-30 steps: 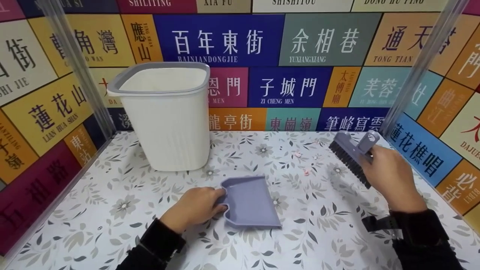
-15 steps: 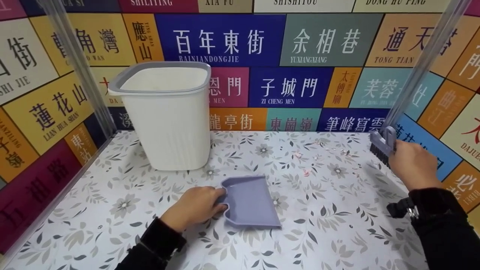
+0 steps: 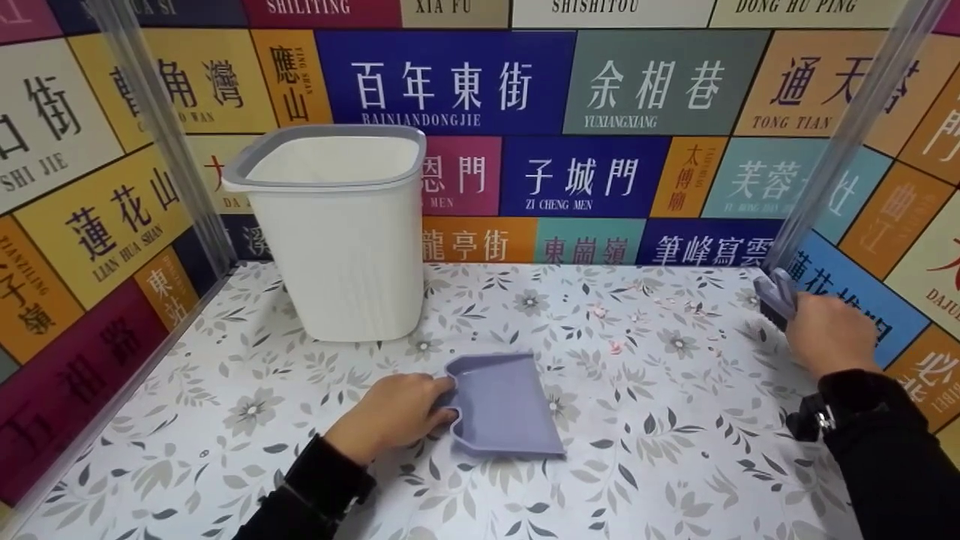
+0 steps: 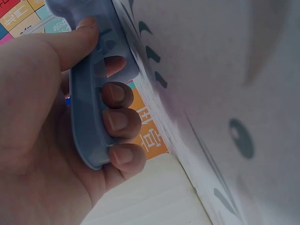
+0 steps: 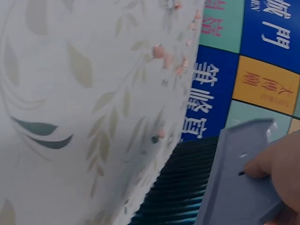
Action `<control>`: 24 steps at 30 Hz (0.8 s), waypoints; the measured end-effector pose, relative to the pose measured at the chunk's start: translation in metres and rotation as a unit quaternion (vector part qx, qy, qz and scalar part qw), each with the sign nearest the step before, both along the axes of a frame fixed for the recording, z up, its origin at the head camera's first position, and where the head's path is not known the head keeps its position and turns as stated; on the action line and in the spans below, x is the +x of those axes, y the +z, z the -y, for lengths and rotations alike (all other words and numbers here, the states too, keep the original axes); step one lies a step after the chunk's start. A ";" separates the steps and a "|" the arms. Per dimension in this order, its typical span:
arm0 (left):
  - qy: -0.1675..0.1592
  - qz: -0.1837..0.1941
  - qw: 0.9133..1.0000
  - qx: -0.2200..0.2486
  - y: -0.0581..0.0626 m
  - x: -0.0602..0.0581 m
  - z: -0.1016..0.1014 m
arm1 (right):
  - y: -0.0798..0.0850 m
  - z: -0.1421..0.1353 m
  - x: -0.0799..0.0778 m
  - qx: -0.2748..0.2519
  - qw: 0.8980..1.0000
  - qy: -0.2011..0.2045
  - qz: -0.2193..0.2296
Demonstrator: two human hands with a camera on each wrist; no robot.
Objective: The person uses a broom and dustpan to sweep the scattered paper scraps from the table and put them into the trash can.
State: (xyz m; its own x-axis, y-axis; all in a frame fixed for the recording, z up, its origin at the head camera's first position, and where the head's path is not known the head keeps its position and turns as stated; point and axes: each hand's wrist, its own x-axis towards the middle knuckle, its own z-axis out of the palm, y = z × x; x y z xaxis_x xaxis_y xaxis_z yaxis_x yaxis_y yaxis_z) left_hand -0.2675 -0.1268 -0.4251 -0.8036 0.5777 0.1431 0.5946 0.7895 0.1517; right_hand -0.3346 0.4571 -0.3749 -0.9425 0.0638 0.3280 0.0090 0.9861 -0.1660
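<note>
My left hand grips the handle of a grey-purple dustpan, which lies on the table with its wide edge facing right. In the left wrist view the fingers curl round the dustpan handle. At the table's right far corner, my right hand holds a grey hand brush. The right wrist view shows the brush's dark bristles at the table surface and a fingertip on its grey back. Small pink scraps lie scattered between dustpan and brush.
A tall white bin with a grey rim stands at the back left of the flower-patterned table cover. Colourful panels with characters enclose the back and sides. Clear corner strips run up at both back corners.
My right hand has carried the brush rightward to the right far corner, away from the pink scraps. The left hand and dustpan have stayed in place.
</note>
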 end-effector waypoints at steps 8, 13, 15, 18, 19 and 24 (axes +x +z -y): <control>0.002 0.013 1.000 0.004 0.000 0.000 0.002 | -0.014 0.003 -0.005 -0.003 1.000 0.006 0.013; 0.007 0.013 1.000 0.005 0.000 0.002 0.005 | -0.016 0.016 -0.006 -0.015 0.999 -0.006 0.031; 0.008 0.012 1.000 0.006 0.000 0.002 0.006 | -0.016 0.018 -0.005 -0.020 0.999 -0.009 0.032; 0.003 0.007 1.000 0.005 0.001 0.002 0.004 | -0.017 0.019 0.000 -0.027 0.999 -0.017 0.042; 0.000 0.003 1.000 0.005 0.001 0.001 0.003 | -0.016 0.019 0.001 -0.029 0.998 -0.018 0.048; -0.004 -0.007 1.000 0.002 -0.001 0.001 0.001 | -0.014 0.021 0.009 -0.039 0.996 -0.024 0.083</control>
State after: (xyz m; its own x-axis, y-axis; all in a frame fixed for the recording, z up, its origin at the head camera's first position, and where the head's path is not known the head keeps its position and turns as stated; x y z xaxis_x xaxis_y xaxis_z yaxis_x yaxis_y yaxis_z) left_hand -0.2666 -0.1273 -0.4264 -0.7962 0.5843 0.1571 0.6038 0.7836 0.1458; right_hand -0.3260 0.4360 -0.3886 -0.9785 0.1287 0.1612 0.0887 0.9679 -0.2350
